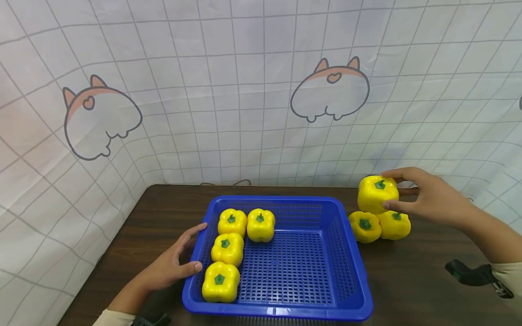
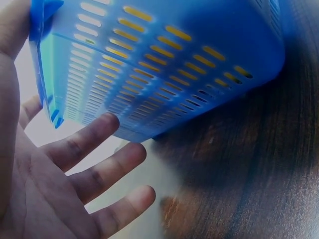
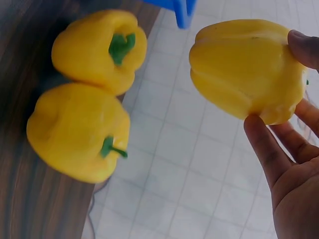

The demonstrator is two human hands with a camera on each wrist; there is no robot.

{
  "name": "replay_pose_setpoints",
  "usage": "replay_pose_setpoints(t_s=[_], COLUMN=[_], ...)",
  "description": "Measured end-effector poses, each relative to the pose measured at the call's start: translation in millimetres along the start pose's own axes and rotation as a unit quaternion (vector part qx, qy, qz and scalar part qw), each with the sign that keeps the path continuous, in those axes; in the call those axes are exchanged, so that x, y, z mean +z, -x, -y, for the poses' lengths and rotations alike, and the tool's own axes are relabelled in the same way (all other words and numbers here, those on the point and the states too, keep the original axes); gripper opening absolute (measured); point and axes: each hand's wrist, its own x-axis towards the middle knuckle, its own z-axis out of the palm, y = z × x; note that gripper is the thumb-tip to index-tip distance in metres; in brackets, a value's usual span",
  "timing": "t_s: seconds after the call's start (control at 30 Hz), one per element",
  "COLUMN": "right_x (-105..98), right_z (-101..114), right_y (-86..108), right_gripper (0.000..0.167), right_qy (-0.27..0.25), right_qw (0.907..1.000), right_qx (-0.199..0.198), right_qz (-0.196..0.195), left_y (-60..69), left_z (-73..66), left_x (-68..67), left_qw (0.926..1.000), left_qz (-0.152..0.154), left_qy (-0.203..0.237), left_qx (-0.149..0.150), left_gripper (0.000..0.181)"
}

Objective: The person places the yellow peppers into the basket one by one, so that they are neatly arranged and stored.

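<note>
The right hand [image 1: 434, 197] pinches a yellow bell pepper [image 1: 377, 194] between thumb and fingers; in the right wrist view this pepper [image 3: 249, 69] hangs above the table, clear of two others. Those two, a left pepper [image 1: 364, 227] and a right pepper [image 1: 394, 225], lie side by side on the table. A blue basket [image 1: 277, 312] holds several yellow peppers, three in a column along its left side and one pepper [image 1: 261, 225] beside the top one. At the basket's left rim rests the left hand [image 1: 173, 262]; in the left wrist view several fingers extend beside the perforated wall [image 2: 174, 64].
The dark wooden table [image 1: 412, 280] carries the basket and the loose peppers. Behind it hangs a white gridded cloth [image 1: 244, 113] with cartoon drawings. A cable [image 1: 242, 182] shows at the table's back edge.
</note>
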Motion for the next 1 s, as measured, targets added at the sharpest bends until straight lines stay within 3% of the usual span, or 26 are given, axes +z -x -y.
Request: replay_pose_setpoints(t_s=[0.33, 0.7, 1.0], right_x=[15, 30, 40], right_z=[20, 37, 51], right_y=[-14.0, -21.1, -30.5], right_gripper=[0.064, 0.064, 0.071], right_qy=[-0.002, -0.032, -0.024], right_qw=[0.9984, 0.9969, 0.997], right_qx=[-0.057, -0.063, -0.046], right_qz=[0.006, 0.035, 0.058], left_y=[-2.0, -0.5, 0.5], left_z=[-1.5, -0.8, -0.5], left_x=[-1.7, -0.9, 1.0], left_qw=[1.0, 1.0, 0.9997], left_qz=[-0.002, -0.007, -0.005], left_qy=[0.004, -0.002, 0.023], left_qx=[0.009, 0.004, -0.007], left_gripper=[0.081, 0.08, 0.08])
